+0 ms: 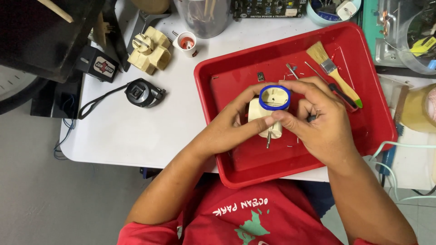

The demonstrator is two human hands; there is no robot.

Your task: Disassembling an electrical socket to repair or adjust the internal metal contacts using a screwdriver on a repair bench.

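While the left hand (236, 119) grips the cream plug (265, 119), the right hand (318, 120) pinches its blue ring (274, 97) — both over the red tray (218, 149), a brush (334, 70) nearby.

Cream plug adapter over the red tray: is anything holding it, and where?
Both hands hold the cream plug adapter: left hand on its side, right hand pinching the blue-ringed socket end.

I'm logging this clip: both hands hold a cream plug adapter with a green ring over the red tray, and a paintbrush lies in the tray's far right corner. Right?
Nearly. The head view shows the ring on the cream plug adapter is blue, not green. The rest stands: the left hand and right hand hold it over the red tray, and the paintbrush lies in its far right corner.
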